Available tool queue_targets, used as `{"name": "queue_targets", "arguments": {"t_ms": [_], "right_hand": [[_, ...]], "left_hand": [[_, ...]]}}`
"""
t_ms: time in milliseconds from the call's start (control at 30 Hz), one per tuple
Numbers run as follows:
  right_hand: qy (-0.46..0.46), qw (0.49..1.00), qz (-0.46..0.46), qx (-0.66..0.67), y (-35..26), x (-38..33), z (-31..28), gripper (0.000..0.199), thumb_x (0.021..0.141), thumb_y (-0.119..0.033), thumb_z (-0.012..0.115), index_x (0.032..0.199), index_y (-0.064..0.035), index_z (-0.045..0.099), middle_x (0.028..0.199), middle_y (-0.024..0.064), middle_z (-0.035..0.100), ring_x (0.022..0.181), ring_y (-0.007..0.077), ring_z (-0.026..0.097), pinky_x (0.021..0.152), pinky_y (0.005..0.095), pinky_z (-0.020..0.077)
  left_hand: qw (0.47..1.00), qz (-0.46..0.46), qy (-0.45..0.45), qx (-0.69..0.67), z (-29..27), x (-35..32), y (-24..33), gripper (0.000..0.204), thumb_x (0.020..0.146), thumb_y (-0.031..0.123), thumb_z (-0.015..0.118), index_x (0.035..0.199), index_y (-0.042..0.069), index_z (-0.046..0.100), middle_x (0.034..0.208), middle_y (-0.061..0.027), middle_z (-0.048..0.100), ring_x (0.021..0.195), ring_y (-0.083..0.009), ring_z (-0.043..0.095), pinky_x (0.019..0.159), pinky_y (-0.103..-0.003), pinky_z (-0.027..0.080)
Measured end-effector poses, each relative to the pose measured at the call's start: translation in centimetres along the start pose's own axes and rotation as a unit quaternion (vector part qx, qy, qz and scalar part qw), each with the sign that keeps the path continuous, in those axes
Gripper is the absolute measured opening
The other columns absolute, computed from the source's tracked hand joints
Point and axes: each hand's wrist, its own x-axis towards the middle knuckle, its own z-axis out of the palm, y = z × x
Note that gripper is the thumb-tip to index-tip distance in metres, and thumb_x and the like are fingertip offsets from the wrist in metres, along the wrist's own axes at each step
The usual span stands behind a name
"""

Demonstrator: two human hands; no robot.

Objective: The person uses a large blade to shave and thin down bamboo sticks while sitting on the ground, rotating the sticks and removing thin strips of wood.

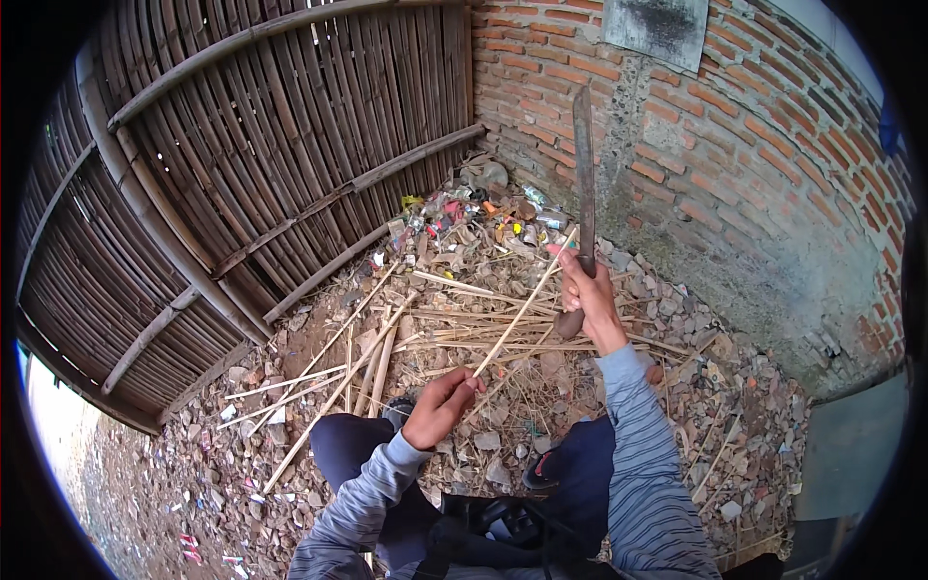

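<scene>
A machete (584,169) with a long dark blade stands almost upright in my right hand (590,295), whose fingers wrap round its handle. My left hand (443,406) pinches the near end of a thin, pale bamboo strip (517,317). That strip slants up and to the right, and its far end reaches the fingers of my right hand beside the blade. I cannot tell whether those fingers press on it. Below it, on the rubble, lies a loose spread of bamboo strips (454,338), with several longer pieces (333,396) to the left.
A bamboo slat fence (290,126) rises at the left and a brick wall (754,164) at the right. Mixed litter (474,213) fills the corner between them. Stones and rubble (242,483) cover the ground. A grey panel (851,464) stands at the right edge.
</scene>
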Motion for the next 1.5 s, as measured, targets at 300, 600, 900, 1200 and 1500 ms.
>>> {"name": "queue_targets", "arguments": {"t_ms": [300, 600, 900, 1200, 1500], "right_hand": [[0.041, 0.991, -0.121, 0.045, -4.0, -2.5, 1.6, 0.021, 0.097, -0.019, 0.078, 0.094, -0.0044, 0.063, 0.061, -0.0052, 0.051, 0.045, 0.0033, 0.043, 0.042, 0.0233, 0.0299], [0.062, 0.989, -0.133, -0.035, -3.1, -2.6, 1.2, 0.021, 0.101, -0.021, 0.073, 0.101, -0.0008, 0.067, 0.062, -0.0042, 0.052, 0.047, 0.0029, 0.043, 0.043, 0.0237, 0.0312], [0.153, 0.975, -0.162, -0.002, -1.9, -0.8, 0.5, 0.020, 0.098, -0.017, 0.076, 0.098, -0.0001, 0.065, 0.062, -0.0014, 0.055, 0.047, 0.0053, 0.044, 0.043, 0.0251, 0.0336], [0.324, 0.896, -0.275, -0.133, -3.2, 2.2, -5.9, 0.025, 0.096, -0.021, 0.079, 0.107, -0.0008, 0.068, 0.062, -0.0037, 0.053, 0.047, 0.0045, 0.044, 0.044, 0.0256, 0.0314], [0.209, 0.931, -0.171, -0.244, -1.9, 0.9, -5.3, 0.067, 0.105, -0.038, 0.064, 0.161, -0.0098, 0.041, 0.060, -0.0065, 0.038, 0.051, 0.0048, 0.037, 0.047, 0.0274, 0.0303]], "left_hand": [[0.988, 0.140, 0.012, 0.062, 2.8, 4.2, 2.5, 0.019, 0.109, 0.017, 0.059, 0.117, 0.000, 0.064, 0.083, -0.0009, 0.065, 0.078, -0.0101, 0.065, 0.071, -0.028, 0.053], [0.991, 0.109, 0.034, 0.062, 3.5, 7.6, 4.4, 0.023, 0.109, 0.018, 0.058, 0.113, -0.002, 0.069, 0.080, -0.0012, 0.066, 0.059, -0.0096, 0.060, 0.054, -0.023, 0.048], [0.930, 0.227, 0.184, 0.223, 2.5, 7.9, 3.2, 0.014, 0.100, 0.006, 0.068, 0.106, -0.003, 0.076, 0.077, -0.0097, 0.072, 0.058, -0.0105, 0.064, 0.054, -0.027, 0.048], [0.895, 0.247, 0.210, 0.307, -1.6, 8.9, 2.0, 0.011, 0.096, 0.004, 0.070, 0.102, -0.004, 0.076, 0.078, -0.0166, 0.073, 0.063, -0.0229, 0.071, 0.059, -0.033, 0.054], [0.991, 0.079, 0.097, 0.043, -1.5, 8.9, 1.8, 0.028, 0.113, 0.025, 0.051, 0.120, 0.002, 0.065, 0.066, 0.0074, 0.044, 0.056, -0.0023, 0.034, 0.052, -0.022, 0.028]]}}
